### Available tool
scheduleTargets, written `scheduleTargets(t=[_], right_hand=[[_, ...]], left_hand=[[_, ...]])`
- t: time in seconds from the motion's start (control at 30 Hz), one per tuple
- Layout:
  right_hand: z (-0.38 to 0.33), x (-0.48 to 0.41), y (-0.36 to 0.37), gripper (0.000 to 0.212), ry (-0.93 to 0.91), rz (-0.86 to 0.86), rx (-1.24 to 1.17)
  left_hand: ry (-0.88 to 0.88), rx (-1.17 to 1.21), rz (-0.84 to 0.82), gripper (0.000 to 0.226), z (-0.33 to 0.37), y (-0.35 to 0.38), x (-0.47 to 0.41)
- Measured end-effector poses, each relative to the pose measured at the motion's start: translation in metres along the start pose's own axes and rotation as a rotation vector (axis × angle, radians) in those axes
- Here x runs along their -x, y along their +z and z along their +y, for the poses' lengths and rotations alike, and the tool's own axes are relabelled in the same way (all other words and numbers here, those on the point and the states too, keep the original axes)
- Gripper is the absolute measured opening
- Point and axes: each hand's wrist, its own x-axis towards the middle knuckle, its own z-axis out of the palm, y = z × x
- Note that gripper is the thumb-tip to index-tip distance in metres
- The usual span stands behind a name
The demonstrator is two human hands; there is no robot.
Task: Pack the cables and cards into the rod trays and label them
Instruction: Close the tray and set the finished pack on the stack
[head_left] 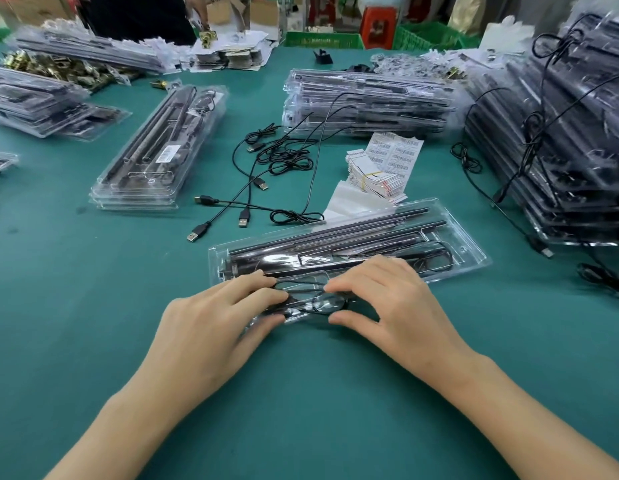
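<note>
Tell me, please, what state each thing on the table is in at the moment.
rod tray, lying flat, rods inside
coiled cable, in the tray's near pocket, under both hands
left hand, fingers pressing the cable
right hand, fingers pressing the cable
USB cables, loose on the table, unpacked
cards, banded stack, unpacked
label sheet, lying beside the cards
left tray stack, top tray labelled
right tray stack, cables dangling out

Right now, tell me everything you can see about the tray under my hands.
The tray is a long, clear plastic blister lying flat on the green table, its right end angled away. Dark rods lie lengthwise in its far channels. A coiled black cable sits in the near pocket, where the left hand and right hand press down, thumbs at the near edge.
</note>
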Motion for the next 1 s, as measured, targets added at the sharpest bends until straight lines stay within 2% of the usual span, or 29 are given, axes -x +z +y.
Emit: scheduleTargets(t=[0.13,0.3,0.47,0.6,0.73,0.87,1.0], right_hand=[[-0.007,-0.011,0.004,0.019,0.014,0.021,0.019],[-0.01,-0.015,0.006,0.016,0.021,0.014,0.015],[-0.007,-0.018,0.007,0.016,-0.023,0.002,0.027],[-0.003,-0.018,0.01,0.015,-0.014,-0.019,-0.039],[-0.001,-0.013,0.014,0.011,0.016,-0.041,-0.165],[-0.002,-0.011,0.016,0.011,0.018,-0.01,-0.156],[-0.003,-0.011,0.016,0.011,0.003,0.008,-0.162]], left_hand=[[0.017,-0.021,0.043,0.023,0.0,0.003,0.001],[0.041,-0.002,0.11,0.016,0.001,0.006,0.003],[-0.014,-0.068,0.227,0.015,0.017,0.007,0.04],[-0.1,-0.071,0.149,0.034,0.037,0.013,0.067],[-0.177,-0.088,0.132,0.042,0.05,0.015,0.065],[-0.161,-0.098,0.115,0.048,0.055,0.017,0.061],[-0.161,-0.113,0.004,0.058,0.059,0.019,0.045]])
